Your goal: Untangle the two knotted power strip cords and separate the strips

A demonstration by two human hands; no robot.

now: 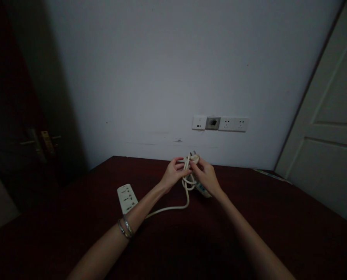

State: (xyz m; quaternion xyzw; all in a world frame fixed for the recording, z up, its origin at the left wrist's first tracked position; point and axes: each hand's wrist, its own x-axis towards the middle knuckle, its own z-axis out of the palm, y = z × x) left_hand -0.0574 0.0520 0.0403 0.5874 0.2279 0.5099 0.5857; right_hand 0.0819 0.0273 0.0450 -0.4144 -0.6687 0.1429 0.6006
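Both my hands meet above the far part of a dark red table (pixel 249 233). My left hand (pixel 171 175) is closed on loops of a cream power cable (pixel 186 182). My right hand (pixel 206 175) pinches the cable's plug (pixel 194 158), whose prongs point up and away. A slack length of the cable runs down over the table and passes under my left forearm. A white power strip (pixel 127 198) with several sockets lies flat on the table left of my left forearm. Under my right hand shows part of a second strip-like piece (pixel 203 190) with bluish marks.
A row of wall sockets (pixel 220 123) sits on the pale wall just above the table's far edge. A dark door with a metal handle (pixel 37 142) stands at the left, a white panelled door (pixel 327 147) at the right. Two bangles (pixel 125 228) ring my left wrist.
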